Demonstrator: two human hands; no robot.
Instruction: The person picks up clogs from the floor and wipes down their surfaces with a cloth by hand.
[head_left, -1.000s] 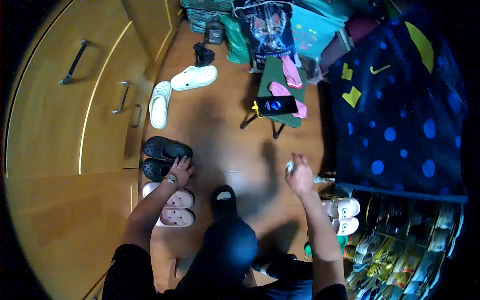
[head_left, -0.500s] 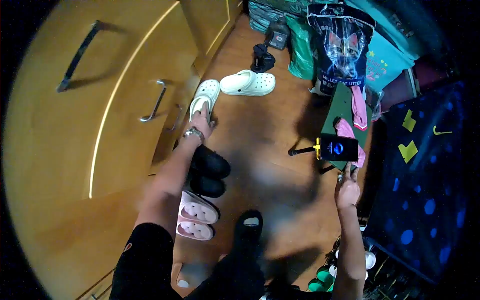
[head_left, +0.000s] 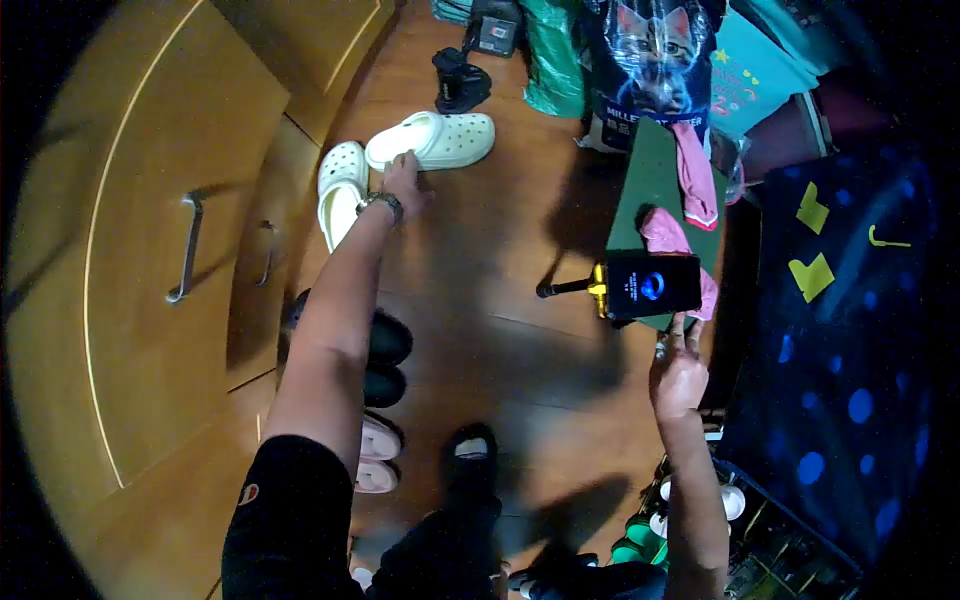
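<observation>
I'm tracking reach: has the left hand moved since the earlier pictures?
Yes, the left hand went forward along the cabinet, from black clogs to the farther white clog.

The wooden floor bears white clogs, the green stool pink socks

The left forearm hides much of the black clogs and pink clogs. Whether the left hand grips the white clog or only touches it cannot be told. The phone covers part of a pink sock; its screen text is too small to read. The top edge cuts off the litter bag and green bag.
</observation>
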